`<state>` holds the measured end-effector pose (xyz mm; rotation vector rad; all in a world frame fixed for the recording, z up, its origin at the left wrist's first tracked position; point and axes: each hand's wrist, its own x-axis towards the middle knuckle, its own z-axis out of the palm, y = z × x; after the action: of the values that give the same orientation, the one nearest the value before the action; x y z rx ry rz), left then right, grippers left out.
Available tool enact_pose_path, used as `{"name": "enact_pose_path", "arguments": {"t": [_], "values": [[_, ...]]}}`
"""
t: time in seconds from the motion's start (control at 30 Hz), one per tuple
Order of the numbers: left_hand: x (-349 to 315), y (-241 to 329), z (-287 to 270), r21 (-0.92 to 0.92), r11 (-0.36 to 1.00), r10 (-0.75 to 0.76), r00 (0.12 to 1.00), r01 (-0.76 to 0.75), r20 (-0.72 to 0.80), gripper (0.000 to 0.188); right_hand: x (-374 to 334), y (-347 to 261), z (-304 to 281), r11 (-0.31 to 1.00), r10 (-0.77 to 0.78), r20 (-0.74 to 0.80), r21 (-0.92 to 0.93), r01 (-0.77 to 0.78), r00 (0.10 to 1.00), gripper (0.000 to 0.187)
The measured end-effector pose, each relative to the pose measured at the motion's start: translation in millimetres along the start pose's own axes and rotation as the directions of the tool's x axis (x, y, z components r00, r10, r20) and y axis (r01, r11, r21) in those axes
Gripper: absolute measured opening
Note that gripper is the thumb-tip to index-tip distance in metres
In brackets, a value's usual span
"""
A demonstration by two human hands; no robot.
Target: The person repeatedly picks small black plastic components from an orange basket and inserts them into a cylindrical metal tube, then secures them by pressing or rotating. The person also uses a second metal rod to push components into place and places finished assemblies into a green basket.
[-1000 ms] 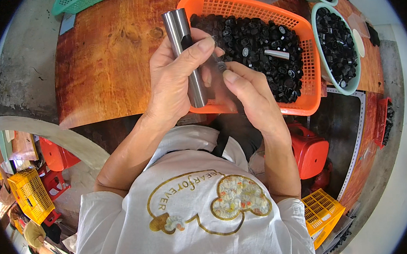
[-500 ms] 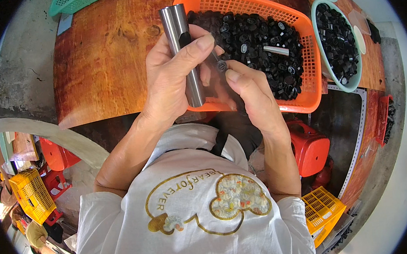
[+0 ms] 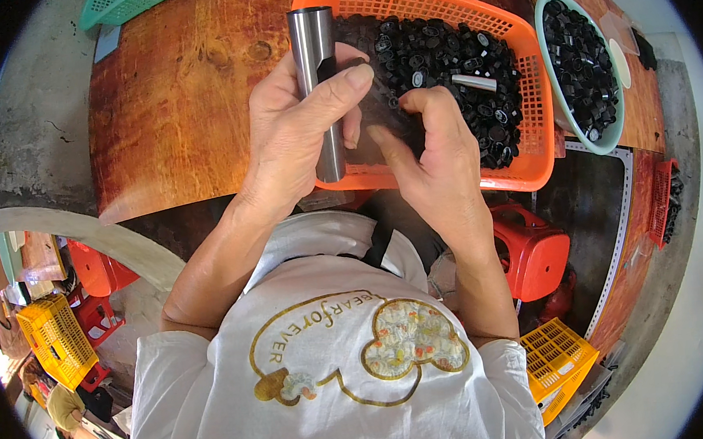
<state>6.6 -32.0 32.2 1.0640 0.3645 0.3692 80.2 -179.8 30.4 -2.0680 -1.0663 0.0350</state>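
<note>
My left hand [image 3: 294,117] is wrapped round a brushed steel tube [image 3: 315,45], held upright over the table's front edge. The tube's top end is hollow, and a dark patch, a notch or a black piece, shows at its side by my thumb. My right hand [image 3: 442,159] is just to the right, at the near side of an orange basket [image 3: 540,81]. Its thumb and forefinger stand apart with nothing visible between them. Many small black plastic parts [image 3: 454,54] fill the basket, and a short silvery metal piece [image 3: 474,83] lies on top of them.
The brown wooden table [image 3: 177,101] stretches to the left, with a green basket [image 3: 132,1] at its far edge. A pale green basin [image 3: 620,120] of black parts stands right of the orange basket. Below are a red stool [image 3: 536,254] and a yellow crate [image 3: 557,364].
My right thumb and forefinger have parted; the small round black part they pinched no longer shows between them. The tube in my left hand has shifted slightly right and stands straighter.
</note>
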Motion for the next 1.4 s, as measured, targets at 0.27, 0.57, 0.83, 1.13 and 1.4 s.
{"name": "enact_pose_path", "arguments": {"t": [0.27, 0.57, 0.83, 1.13, 1.4], "values": [[0, 2, 0, -0.098, 0.994, 0.050, 0.998, -0.052, -0.024, 0.025, 5, -4, -17, 0.613, 0.214, 0.454, 0.627, -0.481, 0.865, 0.032], [-3, 2, 4, -0.059, 0.994, 0.088, 0.996, -0.090, -0.035, 0.024, 17, -6, -13, 0.700, 0.313, 0.451, 0.485, -0.524, 0.836, 0.041], [13, 11, -10, -0.383, 0.924, -0.060, 0.994, 0.022, -0.086, 0.049, 11, -9, -21, 0.701, 0.315, 0.446, 0.486, -0.522, 0.838, 0.037], [28, 20, -35, -0.608, 0.793, 0.015, 0.999, -0.038, -0.044, 0.042, -7, -10, -17, 0.762, 0.273, 0.422, 0.453, -0.462, 0.865, 0.031], [21, 34, -21, -0.619, 0.762, 0.200, 0.978, -0.190, -0.055, 0.042, -4, -19, -4, 0.672, 0.300, 0.464, 0.518, -0.530, 0.834, 0.033]]}}
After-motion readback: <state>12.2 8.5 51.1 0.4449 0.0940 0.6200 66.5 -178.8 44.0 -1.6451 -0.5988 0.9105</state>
